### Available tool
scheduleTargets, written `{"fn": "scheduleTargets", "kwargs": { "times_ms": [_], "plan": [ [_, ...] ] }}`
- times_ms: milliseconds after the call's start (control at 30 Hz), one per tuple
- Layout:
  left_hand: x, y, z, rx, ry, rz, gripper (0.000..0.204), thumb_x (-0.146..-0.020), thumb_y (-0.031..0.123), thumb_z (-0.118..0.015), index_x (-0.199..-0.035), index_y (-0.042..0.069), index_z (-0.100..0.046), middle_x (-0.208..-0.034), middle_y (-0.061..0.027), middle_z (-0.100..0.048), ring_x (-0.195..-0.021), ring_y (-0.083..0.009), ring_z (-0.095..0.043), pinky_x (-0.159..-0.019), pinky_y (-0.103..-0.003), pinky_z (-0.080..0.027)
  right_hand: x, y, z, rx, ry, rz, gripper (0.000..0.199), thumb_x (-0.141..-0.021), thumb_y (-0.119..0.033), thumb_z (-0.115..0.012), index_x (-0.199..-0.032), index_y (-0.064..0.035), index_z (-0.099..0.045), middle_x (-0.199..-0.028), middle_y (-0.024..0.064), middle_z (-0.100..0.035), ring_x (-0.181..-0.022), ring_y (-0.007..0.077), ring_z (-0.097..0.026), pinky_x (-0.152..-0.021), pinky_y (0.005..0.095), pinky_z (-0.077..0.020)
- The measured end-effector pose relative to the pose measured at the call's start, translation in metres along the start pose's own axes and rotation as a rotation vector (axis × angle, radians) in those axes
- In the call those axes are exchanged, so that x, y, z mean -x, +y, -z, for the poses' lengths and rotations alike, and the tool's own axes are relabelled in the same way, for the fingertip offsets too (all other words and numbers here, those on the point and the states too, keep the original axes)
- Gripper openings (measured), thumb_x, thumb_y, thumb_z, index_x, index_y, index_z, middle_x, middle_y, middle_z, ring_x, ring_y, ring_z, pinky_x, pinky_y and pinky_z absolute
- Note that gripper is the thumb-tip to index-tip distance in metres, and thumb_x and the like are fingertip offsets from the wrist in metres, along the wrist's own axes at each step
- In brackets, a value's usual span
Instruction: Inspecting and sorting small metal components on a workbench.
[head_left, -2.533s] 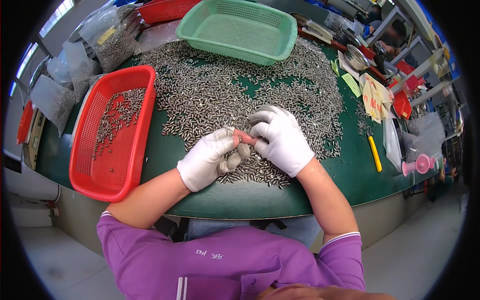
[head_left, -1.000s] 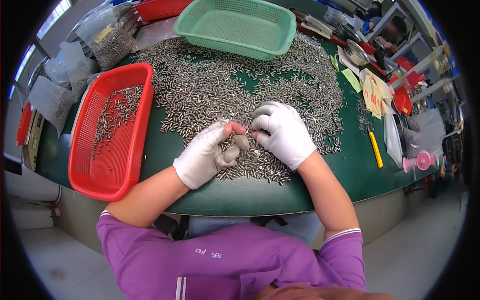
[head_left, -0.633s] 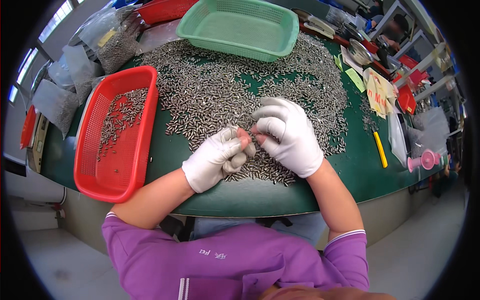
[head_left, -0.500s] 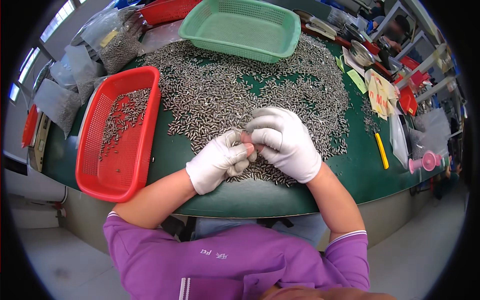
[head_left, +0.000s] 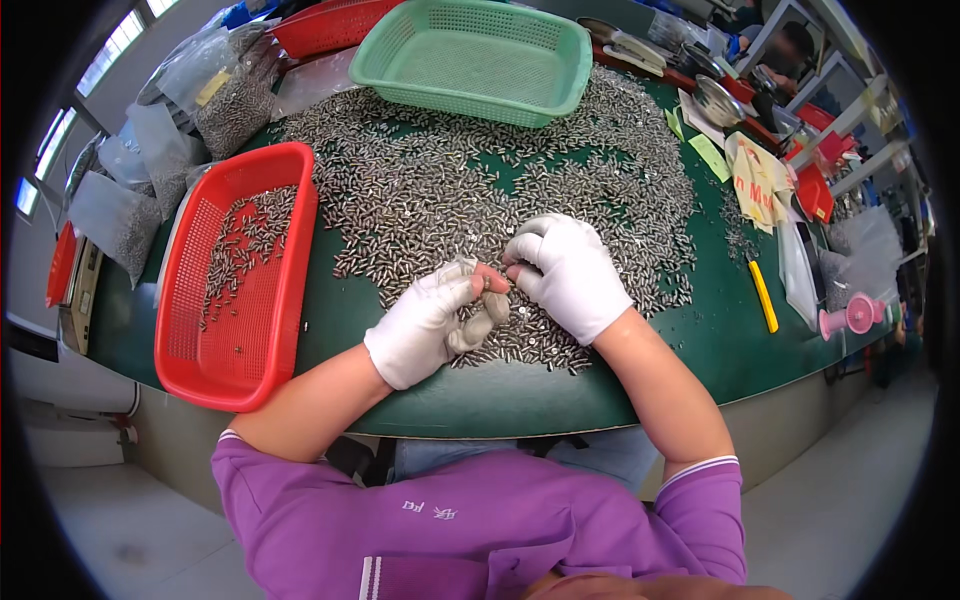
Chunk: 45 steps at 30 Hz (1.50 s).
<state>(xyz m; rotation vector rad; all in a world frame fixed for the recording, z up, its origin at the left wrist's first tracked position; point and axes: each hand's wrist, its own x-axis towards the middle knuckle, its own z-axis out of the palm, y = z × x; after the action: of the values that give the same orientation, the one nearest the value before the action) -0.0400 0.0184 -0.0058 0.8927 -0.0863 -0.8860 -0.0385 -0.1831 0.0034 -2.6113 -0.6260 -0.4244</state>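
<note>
Small silvery metal pins [head_left: 400, 190] lie in a wide, loose layer across the table. Over the near part of that layer, my left hand [head_left: 430, 320] has thumb and forefinger pinched together, its bare fingertips showing from a white glove. Whatever they hold is too small to name. Just to its right, my right hand [head_left: 572, 275], also gloved with bare fingertips, is bent down over the pins with its fingers closed; what is between them is hidden. A small gap separates the two hands. At my left forearm stands a red perforated basket [head_left: 270, 340] with some pins inside.
A green perforated basket [head_left: 570, 95] stands at the back of the green table [head_left: 450, 408]. Clear bags of pins [head_left: 120, 225] line the left side. To the right lie a yellow-handled knife [head_left: 763, 297], paper slips [head_left: 710, 158] and a pink spool-like item [head_left: 855, 314]. Another person sits far right.
My hands, touching at the fingertips before, have come apart. The right hand has turned down toward the pins, while the left stays nearly in place, still pinched.
</note>
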Motion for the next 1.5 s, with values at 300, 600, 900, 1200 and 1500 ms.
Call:
{"fn": "scheduleTargets", "kwargs": {
  "times_ms": [300,600,900,1200,1500],
  "plan": [
    [-0.001,-0.001,0.001,0.014,0.006,-0.022,0.027,-0.092,0.031,-0.057,-0.107,0.008,-0.053,-0.088,-0.0022,-0.054,-0.059,-0.0073,-0.040,-0.053,-0.020,-0.031,0.000,0.003,0.001,0.038,0.046,0.009,0.018,-0.072,-0.014,-0.068,-0.089,-0.0072,-0.064,-0.096,0.0079,-0.063,-0.095,0.0283,-0.059,-0.083,0.0400,-0.0467],
    [-0.001,-0.001,0.006,0.056,-0.010,-0.076,0.029,-0.093,0.034,-0.055,-0.108,0.010,-0.053,-0.090,-0.0025,-0.053,-0.060,-0.0077,-0.040,-0.055,-0.020,-0.032,-0.002,-0.001,0.002,0.055,-0.084,-0.050,0.016,-0.072,-0.014,-0.069,-0.087,-0.0104,-0.066,-0.087,0.0071,-0.062,-0.086,0.0279,-0.059,-0.077,0.0399,-0.0467],
    [-0.007,-0.002,0.008,0.096,-0.062,-0.091,0.017,-0.092,0.022,-0.059,-0.103,0.010,-0.054,-0.086,-0.0018,-0.056,-0.056,-0.0054,-0.038,-0.051,-0.018,-0.031,0.001,0.014,0.007,-0.265,0.210,0.003,0.011,-0.076,-0.011,-0.067,-0.084,-0.0056,-0.062,-0.093,0.0102,-0.063,-0.093,0.0294,-0.059,-0.082,0.0381,-0.0473],
    [-0.008,-0.006,0.004,0.073,-0.099,-0.056,0.014,-0.092,0.018,-0.059,-0.104,0.012,-0.057,-0.085,0.0004,-0.059,-0.054,-0.0032,-0.039,-0.048,-0.016,-0.030,0.010,-0.014,0.004,-0.884,0.151,-0.138,0.022,-0.080,-0.022,-0.072,-0.088,-0.0050,-0.061,-0.102,0.0074,-0.060,-0.107,0.0215,-0.054,-0.093,0.0342,-0.0423],
    [-0.006,-0.006,0.007,0.145,-0.032,-0.120,0.009,-0.092,0.016,-0.059,-0.100,0.011,-0.058,-0.081,0.0001,-0.062,-0.057,-0.0037,-0.048,-0.047,-0.015,-0.036,0.000,-0.029,0.014,-0.708,-0.035,-0.169,0.021,-0.076,-0.020,-0.075,-0.087,-0.0059,-0.065,-0.109,0.0115,-0.060,-0.105,0.0228,-0.057,-0.093,0.0345,-0.0445]
  ]
}}
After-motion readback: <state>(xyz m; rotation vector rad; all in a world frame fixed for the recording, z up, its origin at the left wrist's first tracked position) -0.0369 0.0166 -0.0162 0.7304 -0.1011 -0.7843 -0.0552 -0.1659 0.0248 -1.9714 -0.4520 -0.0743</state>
